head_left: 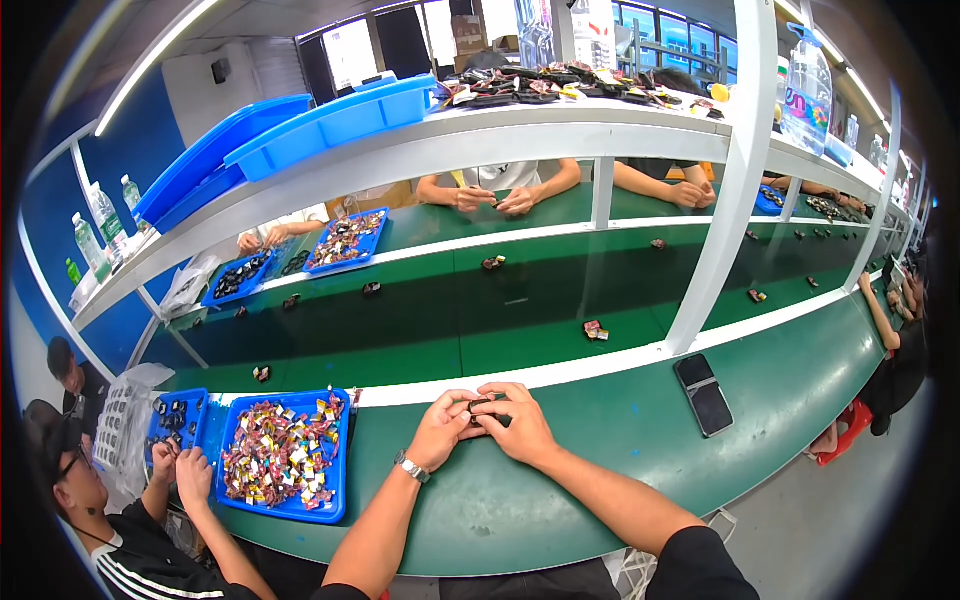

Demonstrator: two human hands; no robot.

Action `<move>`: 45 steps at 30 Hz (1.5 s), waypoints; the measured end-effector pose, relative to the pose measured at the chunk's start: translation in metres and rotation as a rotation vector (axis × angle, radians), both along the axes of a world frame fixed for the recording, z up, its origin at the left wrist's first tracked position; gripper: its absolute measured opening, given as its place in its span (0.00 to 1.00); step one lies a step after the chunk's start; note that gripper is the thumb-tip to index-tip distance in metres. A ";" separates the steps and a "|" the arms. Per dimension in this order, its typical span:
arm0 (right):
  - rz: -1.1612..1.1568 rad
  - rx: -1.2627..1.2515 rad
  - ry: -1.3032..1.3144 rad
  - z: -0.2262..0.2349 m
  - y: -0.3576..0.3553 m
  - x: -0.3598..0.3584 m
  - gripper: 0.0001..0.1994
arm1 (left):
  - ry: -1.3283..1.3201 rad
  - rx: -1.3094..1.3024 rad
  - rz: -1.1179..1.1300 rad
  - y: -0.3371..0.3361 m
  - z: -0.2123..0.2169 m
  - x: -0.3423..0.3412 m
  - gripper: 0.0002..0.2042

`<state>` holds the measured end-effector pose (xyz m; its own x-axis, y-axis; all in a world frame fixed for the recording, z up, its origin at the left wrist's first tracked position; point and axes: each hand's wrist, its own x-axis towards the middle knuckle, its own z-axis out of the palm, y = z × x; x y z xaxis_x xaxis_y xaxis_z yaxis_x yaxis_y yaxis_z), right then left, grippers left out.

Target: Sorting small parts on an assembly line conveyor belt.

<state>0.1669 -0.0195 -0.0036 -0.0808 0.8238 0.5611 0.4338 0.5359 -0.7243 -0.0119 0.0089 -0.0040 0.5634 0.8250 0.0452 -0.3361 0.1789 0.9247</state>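
Both of my hands meet over the green bench, just in front of the white rail. Between their fingertips is a small black plastic part [482, 408], mostly covered by the fingers, so its exact kind does not show. My left hand [440, 432], with a metal watch on its wrist, is closed on the part's left side. From the right, my right hand [520, 428] curls its fingers over the same part. To the left of my forearm lies a blue tray [342, 470] heaped with small wired pieces bearing white and yellow labels [275, 455].
A dark phone [704, 396] lies right of my hands. Beyond the rail, small parts [596, 331] sit spaced along a green belt [520, 350]. A white post [722, 190] rises to a shelf with blue trays [330, 120]. A co-worker [150, 530] works close on my left beside another tray [200, 400].
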 end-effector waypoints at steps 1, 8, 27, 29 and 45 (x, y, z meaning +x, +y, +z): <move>0.004 0.003 0.002 0.000 0.001 0.001 0.08 | 0.001 -0.002 -0.001 0.000 0.000 0.000 0.14; -0.020 0.091 -0.036 0.009 -0.004 -0.006 0.09 | -0.010 0.013 0.030 -0.002 0.000 0.000 0.11; 0.013 -0.006 0.061 0.007 -0.004 -0.006 0.10 | -0.008 0.008 0.075 -0.002 0.002 0.001 0.11; 0.028 0.036 0.019 0.008 -0.004 -0.006 0.10 | -0.011 0.023 0.086 -0.002 -0.002 0.001 0.11; -0.118 0.302 -0.124 0.018 -0.004 -0.006 0.08 | -0.009 0.000 0.097 -0.003 0.002 0.004 0.12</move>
<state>0.1606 -0.0240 0.0148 -0.0782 0.6295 0.7730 0.5802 0.6593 -0.4782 -0.0082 0.0057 -0.0016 0.4803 0.8757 0.0498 -0.3603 0.1452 0.9215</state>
